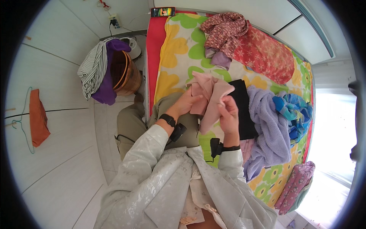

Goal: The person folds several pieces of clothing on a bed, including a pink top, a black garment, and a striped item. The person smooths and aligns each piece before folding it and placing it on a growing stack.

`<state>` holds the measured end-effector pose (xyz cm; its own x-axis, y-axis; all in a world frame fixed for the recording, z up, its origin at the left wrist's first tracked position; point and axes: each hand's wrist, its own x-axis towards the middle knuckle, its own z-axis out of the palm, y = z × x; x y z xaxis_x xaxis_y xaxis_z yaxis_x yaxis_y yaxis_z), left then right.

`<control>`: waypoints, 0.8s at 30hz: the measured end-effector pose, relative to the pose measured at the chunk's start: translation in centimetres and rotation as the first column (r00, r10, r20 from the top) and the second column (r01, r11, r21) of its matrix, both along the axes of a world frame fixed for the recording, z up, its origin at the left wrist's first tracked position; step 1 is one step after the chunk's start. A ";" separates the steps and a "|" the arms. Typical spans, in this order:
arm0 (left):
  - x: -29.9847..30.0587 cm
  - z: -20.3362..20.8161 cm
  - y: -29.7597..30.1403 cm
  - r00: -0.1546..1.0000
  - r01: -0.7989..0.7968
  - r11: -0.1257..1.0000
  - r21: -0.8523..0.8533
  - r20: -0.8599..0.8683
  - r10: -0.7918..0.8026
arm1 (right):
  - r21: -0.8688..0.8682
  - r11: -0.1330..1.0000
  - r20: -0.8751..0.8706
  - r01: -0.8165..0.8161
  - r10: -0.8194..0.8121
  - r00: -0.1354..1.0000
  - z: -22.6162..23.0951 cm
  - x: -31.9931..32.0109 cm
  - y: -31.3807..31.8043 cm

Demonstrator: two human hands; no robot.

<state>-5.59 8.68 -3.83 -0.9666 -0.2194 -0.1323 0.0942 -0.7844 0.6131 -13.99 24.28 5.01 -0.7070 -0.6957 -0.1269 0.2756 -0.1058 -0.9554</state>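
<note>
Silvery jacket (148,191) at bottom, pale pink garment (213,105) at centre

My left hand (187,103) grasps its left side; my right hand (229,116) pinches its right edge, near black cloth (247,114).

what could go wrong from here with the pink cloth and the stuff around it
The pink cloth is pinched by the right hand, with the left hand at its other side; a loosened pinch might let it unfold or crease.

The black cloth lies close to the right hand, so a careless sweep could rumple it.

The phone lies at the bed's edge; a bump could knock it off.
</note>
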 end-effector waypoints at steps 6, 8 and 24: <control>0.5 -0.4 -0.3 0.994 -0.105 0.951 0.290 0.045 0.096 | -0.087 0.873 -0.044 0.479 -0.484 0.874 0.5 -4.9 3.4; 0.5 -0.6 -0.6 0.994 -0.111 0.941 0.319 0.034 0.105 | -0.017 0.827 -0.169 0.563 -0.557 0.813 -0.3 -6.8 5.0; 0.3 -1.4 -0.5 0.992 -0.096 0.947 0.306 0.106 0.066 | 0.389 0.702 -0.788 0.597 -0.082 0.611 -7.2 -4.8 5.1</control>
<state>-5.28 8.17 -5.19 -0.9273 -0.2303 -0.2950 0.1195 -0.9292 0.3498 -18.82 29.34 -2.17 -0.9129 -0.3403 0.2254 -0.3924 0.5791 -0.7146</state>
